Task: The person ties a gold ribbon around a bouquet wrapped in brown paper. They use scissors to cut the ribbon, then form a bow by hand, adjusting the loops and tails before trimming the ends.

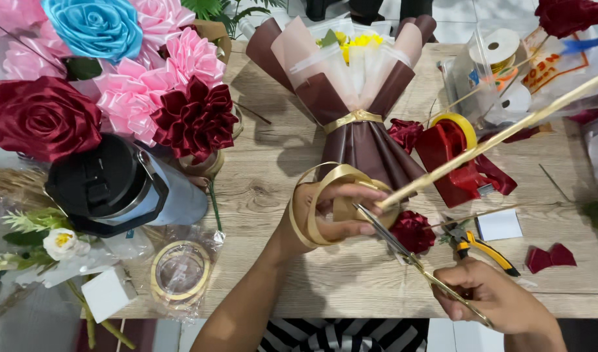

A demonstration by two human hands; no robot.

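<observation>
Left hand is closed around loops of gold ribbon, which wrap the fingers and thumb above the wooden table. A free ribbon tail runs from the hand up and to the right, taut and straight. Right hand grips the handles of scissors, fingers pressed together; the blades point up-left, tips at the ribbon beside the left fingers. Ribbon is glossy, flat, metallic gold. Wrapped bouquet lies just beyond.
</observation>
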